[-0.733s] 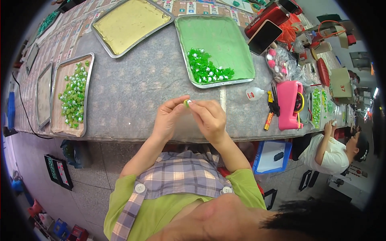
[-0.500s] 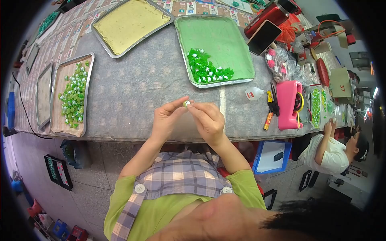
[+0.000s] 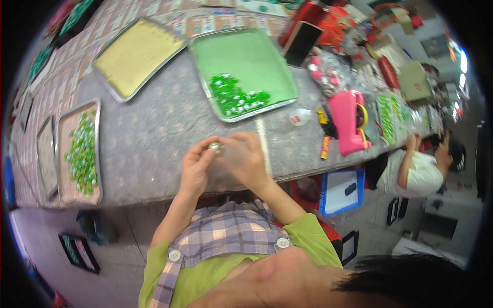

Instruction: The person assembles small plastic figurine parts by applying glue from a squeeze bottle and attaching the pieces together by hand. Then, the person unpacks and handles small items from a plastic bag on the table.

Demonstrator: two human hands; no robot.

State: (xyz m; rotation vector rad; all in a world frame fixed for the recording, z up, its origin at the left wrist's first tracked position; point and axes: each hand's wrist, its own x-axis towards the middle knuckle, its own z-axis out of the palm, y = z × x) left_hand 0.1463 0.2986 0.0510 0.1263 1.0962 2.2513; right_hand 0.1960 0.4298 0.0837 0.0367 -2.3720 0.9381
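Green beads (image 3: 233,96) lie heaped in the near part of a green-lined metal tray (image 3: 267,56) at the far side of the grey table (image 3: 149,138). Near the table's front edge the person's two hands meet just above the cloth. The left hand (image 3: 196,167) pinches a small pale bead (image 3: 215,148) between thumb and fingertips, and the right hand (image 3: 246,159) closes in on the same bead from the other side, its fingers curled against the left hand's. Both hands seem to grip this one small piece, though it is too tiny to tell which fingers actually bear on it.

Just right of the hands a thin pale stick (image 3: 263,146) lies on the table, pointing away toward the green tray. To the far left sits a tray lined in yellow (image 3: 136,54), and at the near left a narrow tray (image 3: 77,110) holds a scatter of lighter green beads (image 3: 82,156). Right of the green tray rest a dark phone (image 3: 302,43), a small white cap-like piece (image 3: 299,117) and a pink plastic tool (image 3: 346,120) with an orange pen (image 3: 325,147) beside it. Farther right, off the table's end, another person in a white shirt (image 3: 416,172) sits bent over.
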